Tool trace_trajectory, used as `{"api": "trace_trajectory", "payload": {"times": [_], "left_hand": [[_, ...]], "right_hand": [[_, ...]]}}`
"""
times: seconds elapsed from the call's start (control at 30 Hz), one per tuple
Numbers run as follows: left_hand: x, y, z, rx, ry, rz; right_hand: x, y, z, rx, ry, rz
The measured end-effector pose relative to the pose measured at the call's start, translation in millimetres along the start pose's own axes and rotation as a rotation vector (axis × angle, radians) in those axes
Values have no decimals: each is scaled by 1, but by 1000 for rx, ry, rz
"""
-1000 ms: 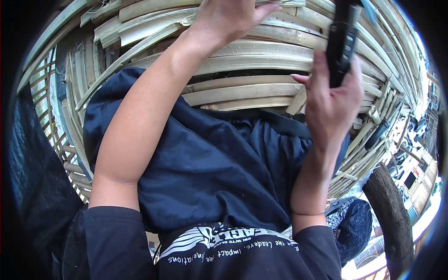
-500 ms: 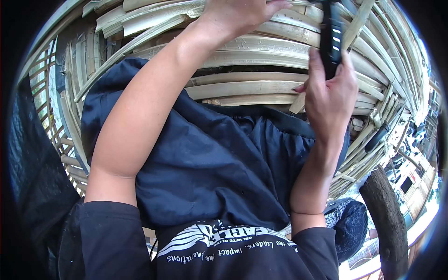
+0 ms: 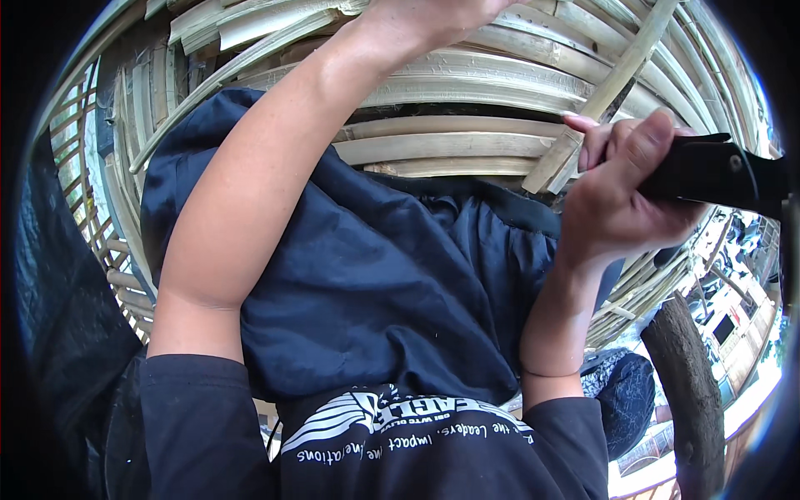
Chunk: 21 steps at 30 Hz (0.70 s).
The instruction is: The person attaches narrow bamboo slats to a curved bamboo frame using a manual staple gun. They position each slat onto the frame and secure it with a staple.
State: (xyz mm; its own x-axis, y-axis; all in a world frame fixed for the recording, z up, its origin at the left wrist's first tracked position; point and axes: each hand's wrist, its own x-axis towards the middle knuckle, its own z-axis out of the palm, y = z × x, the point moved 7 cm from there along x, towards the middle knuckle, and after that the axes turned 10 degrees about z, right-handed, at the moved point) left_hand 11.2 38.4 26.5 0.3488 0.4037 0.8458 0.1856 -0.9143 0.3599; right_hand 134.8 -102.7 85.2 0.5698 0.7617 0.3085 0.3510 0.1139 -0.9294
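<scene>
My right hand (image 3: 621, 187) is closed around the handle of a black tool (image 3: 712, 171). Its thumb lies along the grip, and a silver rivet shows near the far end. The tool points right, where its head is lost in the dark rim, so its kind cannot be made out. At the upper edge, my left hand (image 3: 446, 21) reaches over the split bamboo strips (image 3: 475, 79); its fingers are cut off by the frame. A narrow bamboo slat (image 3: 625, 71) runs slantwise across the strips, its lower end close to my right hand.
Dark blue cloth (image 3: 383, 283) covers my lap. A rough brown post (image 3: 687, 392) stands at the lower right, with a dark patterned bundle (image 3: 625, 396) beside it. Bamboo lattice (image 3: 79, 175) and a black sheet (image 3: 62, 292) are at the left.
The tool has swung from upright, in front of the strips, to pointing right. My right hand has turned with it and moved slightly lower. My left hand has hardly moved.
</scene>
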Motion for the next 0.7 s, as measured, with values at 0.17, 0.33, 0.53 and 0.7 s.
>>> {"api": "trace_trajectory", "payload": {"times": [0.17,0.33,0.53,0.7], "left_hand": [[0,-11,3,-114,-212,-212],[4,-7,6,-74,-173,-173],[5,-3,7,-88,-144,-139],[1,-6,2,-24,-209,-171]], "right_hand": [[-5,29,12,-494,-238,157],[-4,25,1,-228,-49,171],[1,13,-12,-116,-85,184],[1,39,12,-648,-337,108]]}}
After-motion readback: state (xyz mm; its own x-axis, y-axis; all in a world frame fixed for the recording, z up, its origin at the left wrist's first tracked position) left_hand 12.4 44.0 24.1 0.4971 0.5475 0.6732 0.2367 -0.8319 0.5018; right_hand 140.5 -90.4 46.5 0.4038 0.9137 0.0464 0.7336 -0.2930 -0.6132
